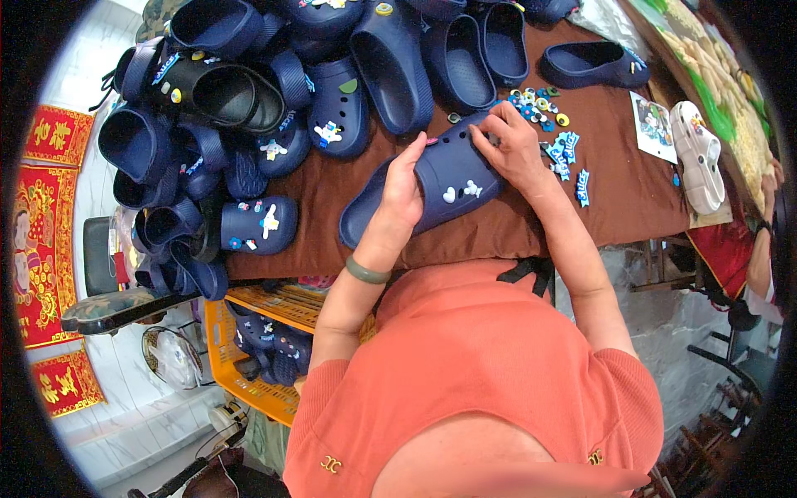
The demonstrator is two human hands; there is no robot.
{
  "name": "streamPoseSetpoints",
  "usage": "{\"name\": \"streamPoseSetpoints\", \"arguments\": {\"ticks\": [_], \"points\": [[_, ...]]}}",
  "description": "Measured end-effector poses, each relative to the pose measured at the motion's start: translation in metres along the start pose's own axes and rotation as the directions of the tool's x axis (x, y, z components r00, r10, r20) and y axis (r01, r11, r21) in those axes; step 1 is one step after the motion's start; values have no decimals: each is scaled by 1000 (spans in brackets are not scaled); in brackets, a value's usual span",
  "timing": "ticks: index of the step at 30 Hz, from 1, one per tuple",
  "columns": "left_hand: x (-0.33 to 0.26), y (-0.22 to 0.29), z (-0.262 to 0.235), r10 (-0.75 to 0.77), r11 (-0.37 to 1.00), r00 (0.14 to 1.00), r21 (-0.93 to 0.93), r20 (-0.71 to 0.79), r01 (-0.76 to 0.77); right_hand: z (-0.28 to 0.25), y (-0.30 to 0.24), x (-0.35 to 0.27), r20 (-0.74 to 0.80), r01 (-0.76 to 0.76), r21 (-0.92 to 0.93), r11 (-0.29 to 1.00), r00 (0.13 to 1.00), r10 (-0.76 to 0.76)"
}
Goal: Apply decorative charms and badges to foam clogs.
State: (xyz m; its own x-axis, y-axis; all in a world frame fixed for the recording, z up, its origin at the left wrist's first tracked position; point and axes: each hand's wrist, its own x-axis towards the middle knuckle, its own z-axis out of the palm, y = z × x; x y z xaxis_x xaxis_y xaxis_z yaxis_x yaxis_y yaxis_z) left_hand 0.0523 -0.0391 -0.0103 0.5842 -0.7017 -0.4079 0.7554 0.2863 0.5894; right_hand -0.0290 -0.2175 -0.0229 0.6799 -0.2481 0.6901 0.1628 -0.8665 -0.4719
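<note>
Step in hand, as I read it: fitting charms into the vent holes of a navy clog (432, 187).

- Left hand (404, 187) closed around the clog's side, grip firm, steadying it above the desk (618, 195) front edge.
- Right hand (512, 143) on the toe end, fingertips pinched and pressing at a hole near the top. Can't tell whether a charm sits under the fingers; too small to see.
- Clog already carries two white charms (462, 192) on its upper.

Next move likely calls for a straight push so the charm's stud seats through the hole, left hand bracing against it.

Parts supply: loose charm pile (535, 104) just beyond the right hand, blue strip-shaped ones (566, 153) beside it.

Containers:
- Yellow crate (217, 358) below the desk at left, holding several navy clogs with charms on them.
- No bin on the desk itself; the heap of navy clogs (266, 91) sits bare on the brown cloth, some decorated.

White clog (699, 158) lies at far right.
</note>
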Motion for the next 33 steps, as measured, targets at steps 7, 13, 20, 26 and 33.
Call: {"name": "streamPoseSetpoints", "arguments": {"ticks": [7, 13, 20, 26, 33], "points": [[-4, 2, 3, -8, 1000, 1000, 2, -5, 8, -2, 4, 8, -5, 141, 103, 985, 990, -141], [-3, 1, 1, -52, 997, 996, -44, 75, 56, -7, -1, 13, 104, 204, 40, 978, 973, -207], [-2, 1, 0, -33, 999, 999, -10, 41, 34, 0, 6, 1, -38, 117, 61, 991, 993, -115], [0, -2, -4, -36, 999, 997, -14, 62, 37, 1, 3, 4, -108, -64, 183, 981, 991, 85], [-3, -1, -1, -7, 1000, 999, 21, 49, 6, 1, -1, 7, -62, 37, 47, 998, 997, -34]]}}
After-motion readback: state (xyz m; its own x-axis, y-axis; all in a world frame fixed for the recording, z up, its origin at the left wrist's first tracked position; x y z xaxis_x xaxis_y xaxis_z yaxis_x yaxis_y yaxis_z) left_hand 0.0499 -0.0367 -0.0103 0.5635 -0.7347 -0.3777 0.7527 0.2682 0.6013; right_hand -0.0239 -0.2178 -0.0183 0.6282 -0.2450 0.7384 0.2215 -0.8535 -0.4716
